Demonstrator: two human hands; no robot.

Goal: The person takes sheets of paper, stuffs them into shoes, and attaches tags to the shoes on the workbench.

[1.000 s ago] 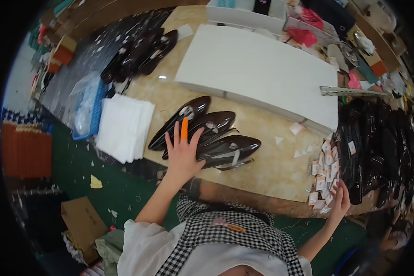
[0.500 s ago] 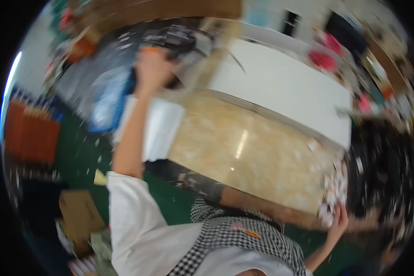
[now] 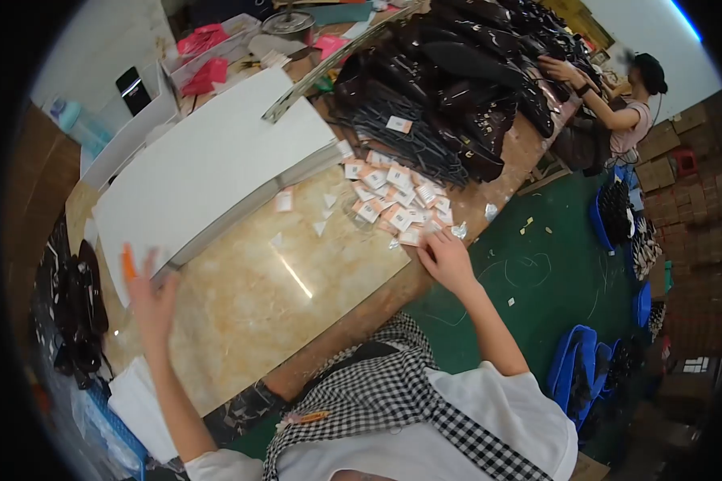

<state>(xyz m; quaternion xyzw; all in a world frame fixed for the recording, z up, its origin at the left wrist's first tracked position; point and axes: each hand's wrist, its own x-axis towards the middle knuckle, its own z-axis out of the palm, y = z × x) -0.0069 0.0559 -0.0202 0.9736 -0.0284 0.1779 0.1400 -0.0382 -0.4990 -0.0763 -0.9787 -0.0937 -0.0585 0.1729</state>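
Your left hand (image 3: 151,303) has swung away from the dark shoes (image 3: 82,305), spread wide.
Your right hand (image 3: 449,258), narrowed, touches paper tags (image 3: 396,196); its hold cannot be told.

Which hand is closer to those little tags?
Right. The right hand is at the near edge of the tags; the left hand is well left of them.
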